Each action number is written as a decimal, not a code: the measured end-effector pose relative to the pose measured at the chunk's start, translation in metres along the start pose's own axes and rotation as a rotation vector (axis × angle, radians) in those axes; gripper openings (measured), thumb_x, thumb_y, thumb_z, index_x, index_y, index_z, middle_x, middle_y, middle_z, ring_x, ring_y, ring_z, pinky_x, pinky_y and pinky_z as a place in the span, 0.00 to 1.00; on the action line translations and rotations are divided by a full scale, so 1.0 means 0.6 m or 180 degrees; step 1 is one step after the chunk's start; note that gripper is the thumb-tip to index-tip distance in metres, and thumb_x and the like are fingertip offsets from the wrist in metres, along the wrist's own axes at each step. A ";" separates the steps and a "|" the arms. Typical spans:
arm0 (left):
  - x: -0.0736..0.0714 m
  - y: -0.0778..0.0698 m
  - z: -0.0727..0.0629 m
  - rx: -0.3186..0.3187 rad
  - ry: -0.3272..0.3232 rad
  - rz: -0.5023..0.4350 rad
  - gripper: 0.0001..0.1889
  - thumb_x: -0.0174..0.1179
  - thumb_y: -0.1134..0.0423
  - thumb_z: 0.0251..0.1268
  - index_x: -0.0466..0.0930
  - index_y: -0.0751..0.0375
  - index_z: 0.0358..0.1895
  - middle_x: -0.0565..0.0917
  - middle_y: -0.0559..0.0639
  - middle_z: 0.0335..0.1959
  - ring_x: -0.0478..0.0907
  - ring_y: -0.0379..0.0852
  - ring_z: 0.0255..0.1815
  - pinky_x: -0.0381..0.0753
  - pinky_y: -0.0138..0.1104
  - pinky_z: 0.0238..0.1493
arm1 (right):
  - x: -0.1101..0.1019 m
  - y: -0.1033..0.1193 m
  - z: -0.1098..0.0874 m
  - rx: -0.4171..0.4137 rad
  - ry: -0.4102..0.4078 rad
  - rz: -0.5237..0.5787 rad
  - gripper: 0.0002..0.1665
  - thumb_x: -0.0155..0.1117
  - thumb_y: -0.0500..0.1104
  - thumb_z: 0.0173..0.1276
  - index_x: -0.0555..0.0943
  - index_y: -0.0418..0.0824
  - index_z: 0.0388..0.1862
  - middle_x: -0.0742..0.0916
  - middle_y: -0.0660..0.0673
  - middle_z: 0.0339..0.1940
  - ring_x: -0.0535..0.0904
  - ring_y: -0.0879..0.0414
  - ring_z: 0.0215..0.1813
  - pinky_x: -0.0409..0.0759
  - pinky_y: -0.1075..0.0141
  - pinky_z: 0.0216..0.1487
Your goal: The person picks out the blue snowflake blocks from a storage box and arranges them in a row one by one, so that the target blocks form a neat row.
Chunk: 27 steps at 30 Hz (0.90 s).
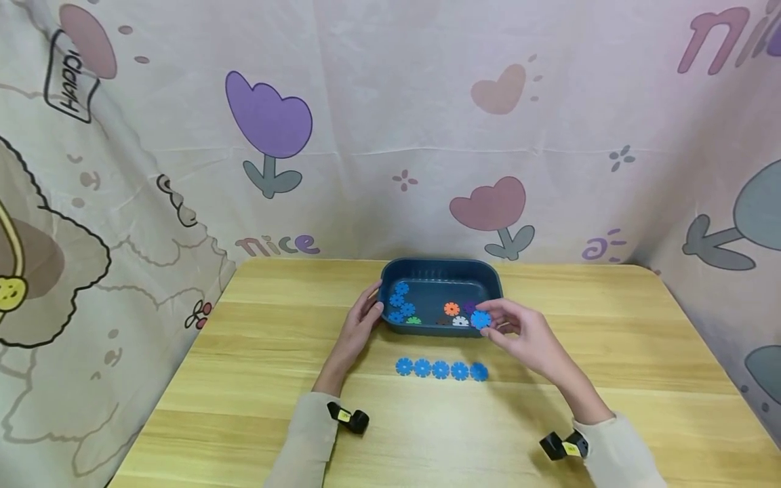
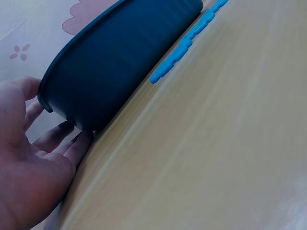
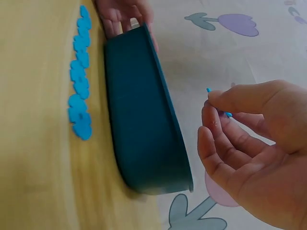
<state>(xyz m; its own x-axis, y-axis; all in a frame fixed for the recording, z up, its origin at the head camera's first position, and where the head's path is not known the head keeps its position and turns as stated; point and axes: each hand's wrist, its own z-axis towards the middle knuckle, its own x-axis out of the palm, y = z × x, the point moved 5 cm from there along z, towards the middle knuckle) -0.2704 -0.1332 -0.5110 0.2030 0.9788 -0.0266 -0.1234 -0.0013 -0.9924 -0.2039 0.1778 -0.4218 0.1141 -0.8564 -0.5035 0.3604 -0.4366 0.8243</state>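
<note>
Blue discs (image 1: 441, 374): five line a wooden table (image 1: 293, 318); right hand (image 1: 529, 333) pinches one disc (image 1: 481, 323), left hand (image 1: 357, 327) grips one tray (image 1: 421, 330); printed cloth (image 1: 378, 88) behind.

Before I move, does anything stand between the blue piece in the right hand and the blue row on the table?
Possibly the tray: the piece overlaps its near right rim in the head view, though the right wrist view suggests it's held above. Nothing visible lies between tray and row.

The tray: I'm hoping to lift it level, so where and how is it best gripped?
Probably grip the tray by both short ends, coming from left and right, fingers under the rim: it is oblong, its rim projects, and the left hand holds one end.
</note>
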 end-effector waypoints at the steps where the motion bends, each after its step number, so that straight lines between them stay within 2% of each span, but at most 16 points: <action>1: 0.000 0.000 0.000 -0.0002 -0.0001 0.0006 0.25 0.49 0.55 0.84 0.63 0.42 0.79 0.62 0.48 0.80 0.60 0.51 0.79 0.67 0.44 0.73 | 0.000 -0.001 -0.005 0.0015 0.0000 -0.0015 0.21 0.73 0.30 0.65 0.84 0.40 0.57 0.87 0.48 0.37 0.83 0.54 0.40 0.87 0.66 0.43; 13: -0.001 -0.002 0.000 0.0005 -0.0001 -0.0008 0.25 0.48 0.58 0.84 0.62 0.45 0.79 0.62 0.50 0.80 0.60 0.51 0.79 0.67 0.44 0.73 | 0.002 -0.029 -0.058 0.0158 -0.0032 -0.0028 0.21 0.74 0.26 0.60 0.85 0.37 0.52 0.88 0.49 0.36 0.84 0.58 0.37 0.88 0.66 0.40; 20: 0.000 -0.001 0.000 -0.0003 0.0021 0.0001 0.25 0.48 0.56 0.84 0.62 0.44 0.79 0.62 0.50 0.80 0.60 0.51 0.79 0.67 0.44 0.73 | 0.007 -0.050 -0.080 0.0139 0.0057 -0.0146 0.21 0.73 0.23 0.57 0.84 0.34 0.49 0.87 0.49 0.35 0.83 0.60 0.36 0.88 0.66 0.37; 27: 0.000 -0.002 0.001 0.0004 0.0006 -0.0004 0.26 0.49 0.54 0.84 0.62 0.43 0.79 0.63 0.49 0.80 0.61 0.49 0.79 0.68 0.42 0.73 | 0.022 -0.079 -0.085 0.0158 0.0271 -0.0283 0.19 0.74 0.24 0.57 0.83 0.35 0.47 0.85 0.50 0.32 0.80 0.61 0.33 0.85 0.68 0.31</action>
<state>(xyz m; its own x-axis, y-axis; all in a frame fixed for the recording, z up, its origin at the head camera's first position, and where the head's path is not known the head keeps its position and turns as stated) -0.2708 -0.1332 -0.5098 0.2051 0.9784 -0.0255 -0.1243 0.0002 -0.9922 -0.1723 0.2010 -0.4807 0.1626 -0.7882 -0.5935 0.3267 -0.5246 0.7862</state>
